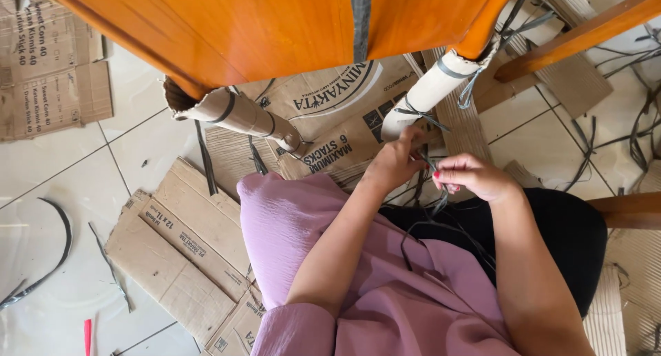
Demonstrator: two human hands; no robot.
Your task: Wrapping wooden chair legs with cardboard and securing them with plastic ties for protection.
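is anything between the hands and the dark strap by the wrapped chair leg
Nothing visible: the left hand and right hand both already pinch the dark strap, just below the wrapped chair leg.

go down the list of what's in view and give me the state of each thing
left hand: pinching dark strapping beside the wrapped leg
right hand: closed on the dark strap, close to the left hand
right chair leg: wrapped in cardboard, tied with strap
left chair leg: wrapped in cardboard, banded
flattened boxes: lying flat on the tiled floor
strap offcuts: loose on the floor
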